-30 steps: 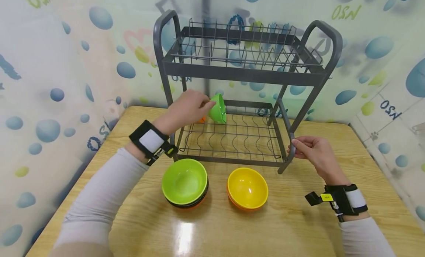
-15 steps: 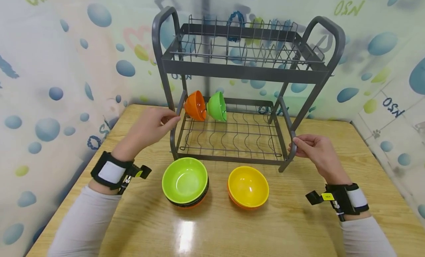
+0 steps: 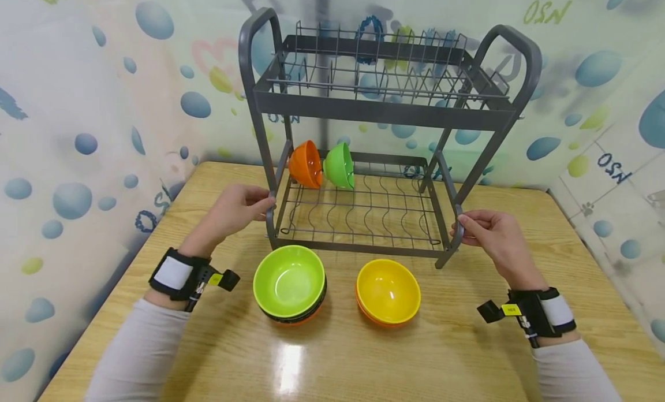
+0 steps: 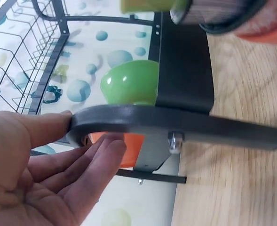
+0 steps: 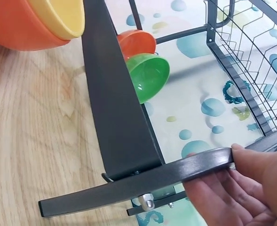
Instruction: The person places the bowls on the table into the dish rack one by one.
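Note:
A dark grey two-tier dish rack [image 3: 384, 112] stands on the wooden table. My left hand [image 3: 236, 208] pinches the rack's left front post, thumb on one side and fingers behind, as the left wrist view shows. On the opposite side my right hand [image 3: 493, 237] pinches the right front post between thumb and fingers [image 5: 227, 197]. In the lower tier, at the back left, an orange bowl [image 3: 305, 165] and a green bowl [image 3: 339, 166] stand on edge side by side, their openings facing right.
In front of the rack sits a stack topped by a light green bowl [image 3: 288, 282], with darker and orange bowls under it. To its right a yellow bowl [image 3: 388, 292] is nested in an orange one. A patterned wall covering [image 3: 104, 73] hangs close behind the rack.
My left hand has left the green bowl inside the rack, pulled back left and down, and taken hold of the left front post. The right hand stays on its post.

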The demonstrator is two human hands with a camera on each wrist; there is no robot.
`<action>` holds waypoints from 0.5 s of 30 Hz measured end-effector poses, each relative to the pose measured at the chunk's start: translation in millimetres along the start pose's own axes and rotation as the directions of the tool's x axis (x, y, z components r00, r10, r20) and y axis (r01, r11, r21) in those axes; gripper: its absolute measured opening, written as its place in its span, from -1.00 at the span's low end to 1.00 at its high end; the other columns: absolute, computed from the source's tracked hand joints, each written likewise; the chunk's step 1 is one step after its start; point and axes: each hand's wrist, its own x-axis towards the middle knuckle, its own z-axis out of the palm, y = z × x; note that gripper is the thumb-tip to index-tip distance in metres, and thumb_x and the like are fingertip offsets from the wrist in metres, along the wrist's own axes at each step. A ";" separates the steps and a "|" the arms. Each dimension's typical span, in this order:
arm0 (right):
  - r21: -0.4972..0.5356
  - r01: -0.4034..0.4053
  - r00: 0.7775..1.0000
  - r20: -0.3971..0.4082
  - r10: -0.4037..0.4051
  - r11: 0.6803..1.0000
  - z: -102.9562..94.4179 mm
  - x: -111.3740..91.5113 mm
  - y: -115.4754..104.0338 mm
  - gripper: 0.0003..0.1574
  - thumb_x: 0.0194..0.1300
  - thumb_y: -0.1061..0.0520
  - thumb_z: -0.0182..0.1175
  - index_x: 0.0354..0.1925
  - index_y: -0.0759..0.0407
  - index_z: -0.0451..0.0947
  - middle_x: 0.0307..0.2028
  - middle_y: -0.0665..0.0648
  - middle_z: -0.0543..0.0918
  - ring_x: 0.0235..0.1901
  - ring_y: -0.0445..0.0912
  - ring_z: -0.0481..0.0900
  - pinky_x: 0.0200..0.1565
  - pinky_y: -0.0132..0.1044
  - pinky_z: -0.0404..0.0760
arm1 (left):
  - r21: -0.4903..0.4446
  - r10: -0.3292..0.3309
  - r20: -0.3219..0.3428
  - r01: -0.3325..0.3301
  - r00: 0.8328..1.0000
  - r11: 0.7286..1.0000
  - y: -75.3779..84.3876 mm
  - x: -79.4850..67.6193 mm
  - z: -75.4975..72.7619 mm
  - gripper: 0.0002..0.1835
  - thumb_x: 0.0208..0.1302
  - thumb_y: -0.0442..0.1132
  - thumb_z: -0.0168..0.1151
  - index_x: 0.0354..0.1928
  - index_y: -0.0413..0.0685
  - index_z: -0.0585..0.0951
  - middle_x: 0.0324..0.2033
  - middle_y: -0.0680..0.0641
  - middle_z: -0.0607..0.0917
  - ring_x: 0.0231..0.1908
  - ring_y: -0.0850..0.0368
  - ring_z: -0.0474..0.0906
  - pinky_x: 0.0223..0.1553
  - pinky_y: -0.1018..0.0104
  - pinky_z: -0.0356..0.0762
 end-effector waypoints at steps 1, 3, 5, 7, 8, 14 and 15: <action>-0.001 0.006 1.000 0.001 -0.006 1.000 0.1 -0.1 0.4 -0.45 0.47 -0.03 0.10 0.12 0.44 0.48 -0.32 -0.21 0.77 -0.28 -0.31 0.75 -0.17 -0.42 0.71 | -0.030 -0.017 0.011 0.018 1.000 0.999 -0.9 0.5 0.9 -0.57 0.49 -0.10 0.08 0.19 -0.30 0.56 0.00 -0.32 0.70 -0.20 0.01 0.74 -0.04 0.11 0.71; -0.001 0.014 1.000 0.012 -0.014 1.000 -0.5 -0.8 0.2 -0.45 0.48 -0.01 0.10 0.12 0.46 0.47 -0.31 -0.22 0.76 -0.28 -0.32 0.75 -0.17 -0.42 0.71 | -0.092 -0.048 0.027 0.050 0.998 0.994 -2.9 1.4 2.0 -0.56 0.50 -0.11 0.08 0.21 -0.31 0.54 -0.01 -0.33 0.70 -0.22 0.10 0.73 -0.06 0.20 0.71; -0.017 0.018 0.999 0.031 -0.018 1.000 -2.4 -1.2 -1.1 -0.47 0.48 0.02 0.09 0.13 0.47 0.47 -0.28 -0.16 0.78 -0.27 -0.32 0.75 -0.16 -0.42 0.71 | -0.148 -0.075 0.043 0.081 0.996 0.986 -3.6 1.9 2.6 -0.56 0.50 -0.12 0.07 0.22 -0.31 0.52 -0.03 -0.33 0.71 -0.25 0.18 0.73 -0.08 0.28 0.71; -0.078 0.017 0.999 0.052 -0.013 0.997 -5.0 -1.8 -5.2 -0.48 0.48 0.03 0.10 0.14 0.46 0.46 -0.20 0.02 0.79 -0.27 -0.34 0.74 -0.16 -0.43 0.71 | -0.191 -0.094 0.056 0.103 0.994 0.976 -3.6 2.6 2.9 -0.56 0.50 -0.13 0.06 0.22 -0.32 0.52 -0.04 -0.34 0.71 -0.27 0.23 0.72 -0.10 0.34 0.71; -0.126 0.021 0.998 0.063 -0.013 0.992 -6.5 -2.3 -8.2 -0.48 0.47 0.04 0.11 0.14 0.46 0.47 -0.16 0.12 0.78 -0.28 -0.35 0.73 -0.18 -0.43 0.71 | -0.205 -0.098 0.059 0.108 0.993 0.973 -2.9 2.6 2.9 -0.57 0.50 -0.13 0.06 0.21 -0.32 0.52 -0.04 -0.35 0.72 -0.27 0.23 0.72 -0.10 0.34 0.71; -0.519 0.111 0.990 0.130 -0.050 0.847 -11.9 -8.0 -35.6 -0.57 0.42 0.04 0.20 0.03 0.39 0.59 -0.21 0.33 0.77 -0.37 -0.17 0.75 -0.36 -0.35 0.69 | -0.218 -0.097 0.066 0.109 0.993 0.970 -1.6 1.7 3.1 -0.59 0.50 -0.13 0.06 0.14 -0.34 0.56 -0.08 -0.33 0.72 -0.26 0.23 0.72 -0.10 0.34 0.71; -0.559 0.119 0.989 0.140 -0.048 0.821 -12.0 -9.5 -40.8 -0.59 0.41 0.04 0.20 0.00 0.36 0.62 -0.26 0.29 0.78 -0.40 -0.13 0.74 -0.40 -0.33 0.67 | -0.227 -0.097 0.073 0.111 0.993 0.968 -2.6 1.7 2.6 -0.59 0.50 -0.13 0.06 0.14 -0.35 0.56 -0.08 -0.34 0.72 -0.26 0.23 0.72 -0.10 0.34 0.71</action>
